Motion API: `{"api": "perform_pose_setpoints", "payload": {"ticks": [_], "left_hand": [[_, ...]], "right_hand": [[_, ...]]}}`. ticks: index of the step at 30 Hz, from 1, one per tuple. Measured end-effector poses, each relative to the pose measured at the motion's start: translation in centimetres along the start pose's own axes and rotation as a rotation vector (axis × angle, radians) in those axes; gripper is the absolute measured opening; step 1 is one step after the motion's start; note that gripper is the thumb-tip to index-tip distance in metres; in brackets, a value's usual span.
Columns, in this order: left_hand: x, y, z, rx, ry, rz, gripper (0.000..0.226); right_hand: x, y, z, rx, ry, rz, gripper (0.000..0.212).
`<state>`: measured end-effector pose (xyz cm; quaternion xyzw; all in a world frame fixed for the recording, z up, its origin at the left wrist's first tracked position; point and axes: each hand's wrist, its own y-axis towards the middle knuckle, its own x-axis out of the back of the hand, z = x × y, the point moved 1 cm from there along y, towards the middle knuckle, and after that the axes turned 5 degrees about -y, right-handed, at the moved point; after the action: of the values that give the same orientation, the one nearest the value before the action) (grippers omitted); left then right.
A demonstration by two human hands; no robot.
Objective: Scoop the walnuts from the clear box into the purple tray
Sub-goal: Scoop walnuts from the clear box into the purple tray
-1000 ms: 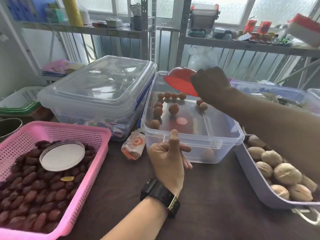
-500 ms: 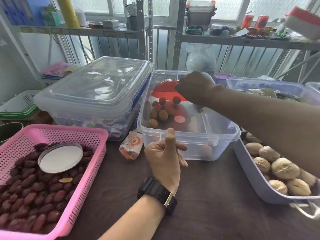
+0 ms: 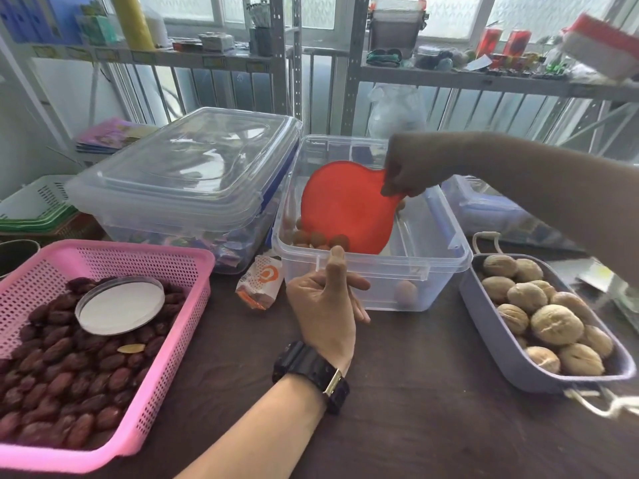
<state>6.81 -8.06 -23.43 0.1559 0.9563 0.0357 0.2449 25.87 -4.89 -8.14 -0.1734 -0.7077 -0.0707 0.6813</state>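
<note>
The clear box (image 3: 446,257) stands open at the table's middle. Several small brown nuts (image 3: 313,239) lie in its front left corner. My right hand (image 3: 406,171) grips the handle of a red scoop (image 3: 345,207), which is tipped down inside the box with its bowl against those nuts. My left hand (image 3: 325,302) holds the box's front wall, thumb up on the rim, fingers against the side. The purple tray (image 3: 484,305) sits to the right of the box and holds several large walnuts (image 3: 553,324).
A pink basket (image 3: 166,347) of dark red dates with a round lid on top sits at the left. A large lidded clear container (image 3: 186,188) stands behind it. A small snack packet (image 3: 262,281) lies beside the clear box. Metal shelves line the back.
My right hand has lowered the red scoop from above the box into it and turned it down towards the nuts at the front left. My left hand stays on the box.
</note>
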Motion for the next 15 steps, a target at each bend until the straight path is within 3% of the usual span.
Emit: {"api": "perform_pose_setpoints", "payload": {"ticks": [8, 15], "left_hand": [[-0.1, 0.0, -0.2, 0.004, -0.011, 0.0, 0.062], [0.0, 0.1, -0.1, 0.017, -0.011, 0.005, 0.063]], "right_hand": [[-2.7, -1.8, -0.4, -0.169, 0.567, 0.247, 0.021], [-3.0, -3.7, -2.2, -0.291, 0.745, 0.297, 0.028]]}}
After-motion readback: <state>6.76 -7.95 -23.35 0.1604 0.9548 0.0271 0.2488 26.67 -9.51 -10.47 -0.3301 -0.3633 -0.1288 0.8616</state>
